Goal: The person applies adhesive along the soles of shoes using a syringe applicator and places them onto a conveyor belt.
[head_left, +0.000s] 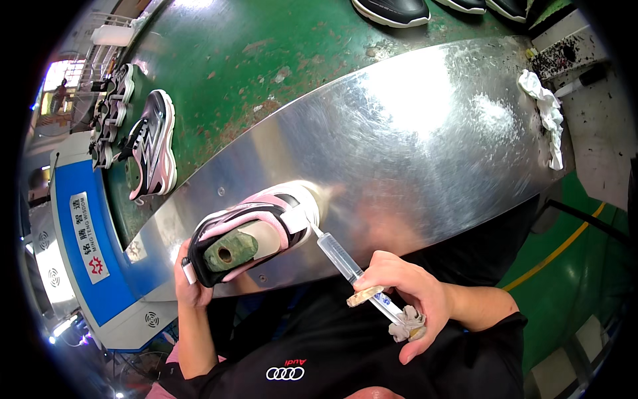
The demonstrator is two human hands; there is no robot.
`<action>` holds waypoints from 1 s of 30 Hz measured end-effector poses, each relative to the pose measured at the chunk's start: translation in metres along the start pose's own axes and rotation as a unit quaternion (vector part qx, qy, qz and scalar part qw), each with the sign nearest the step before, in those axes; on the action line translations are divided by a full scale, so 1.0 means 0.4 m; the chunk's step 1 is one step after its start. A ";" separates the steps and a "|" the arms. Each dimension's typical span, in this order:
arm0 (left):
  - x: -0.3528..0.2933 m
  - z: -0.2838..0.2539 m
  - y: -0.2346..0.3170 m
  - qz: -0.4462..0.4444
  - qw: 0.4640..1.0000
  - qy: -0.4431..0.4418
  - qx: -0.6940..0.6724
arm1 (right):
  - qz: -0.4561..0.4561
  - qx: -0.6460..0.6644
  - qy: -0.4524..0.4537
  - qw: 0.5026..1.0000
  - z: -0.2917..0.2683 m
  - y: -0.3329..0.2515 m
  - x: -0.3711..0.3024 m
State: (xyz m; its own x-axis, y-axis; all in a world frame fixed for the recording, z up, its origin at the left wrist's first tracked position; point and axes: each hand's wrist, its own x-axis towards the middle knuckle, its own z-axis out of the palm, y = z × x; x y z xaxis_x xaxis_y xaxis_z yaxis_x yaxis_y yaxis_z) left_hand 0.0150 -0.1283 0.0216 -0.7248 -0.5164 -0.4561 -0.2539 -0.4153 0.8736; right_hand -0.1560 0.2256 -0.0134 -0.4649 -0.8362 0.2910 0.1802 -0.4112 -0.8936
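A pink, white and black sneaker (302,199) rests on the metal plate with its toe pointing away to the right. A green, worn shoe last (232,249) with a round hole fills its opening. My left hand (188,282) grips the sneaker by the heel, its fingers partly hidden behind it. In my right hand (415,286) is a clear plastic syringe (340,256), its plunger end wrapped in crumpled greyish material. The syringe's thin tip meets the sneaker's upper near the toe; whether liquid comes out cannot be made out.
A shiny metal plate (372,159) covers the near part of a scuffed green table (219,80). Another sneaker (156,146) stands to the left, with several more behind it. Black shoes (395,10) sit along the far edge. Crumpled white tissue (546,113) lies at the right.
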 end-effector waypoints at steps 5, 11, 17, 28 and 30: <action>-0.057 -0.026 -0.020 -0.015 0.999 0.023 0.037 | 0.002 -0.016 -0.003 1.000 0.006 -0.004 0.003; -0.115 0.016 -0.028 -0.067 0.998 0.015 -0.004 | 0.008 -0.029 -0.013 0.999 0.019 -0.013 -0.003; -0.160 0.059 -0.060 -0.121 0.981 -0.044 -0.143 | 0.010 -0.034 -0.004 0.999 0.035 -0.024 -0.004; -0.199 0.188 -0.133 -0.185 0.942 -0.163 -0.229 | 0.040 -0.050 -0.020 0.998 0.062 -0.090 0.020; -0.196 0.201 -0.142 -0.203 0.935 -0.175 -0.232 | 0.049 -0.060 -0.029 0.997 0.065 -0.107 0.026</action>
State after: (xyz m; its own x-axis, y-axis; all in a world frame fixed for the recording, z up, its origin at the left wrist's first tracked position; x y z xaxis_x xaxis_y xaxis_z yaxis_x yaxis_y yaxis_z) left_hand 0.0348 -0.0041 0.0215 -0.8150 -0.0027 -0.5795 -0.3072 -0.8459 0.4359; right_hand -0.1461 0.2249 0.0367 -0.3983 -0.8914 0.2164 0.1149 -0.2826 -0.9523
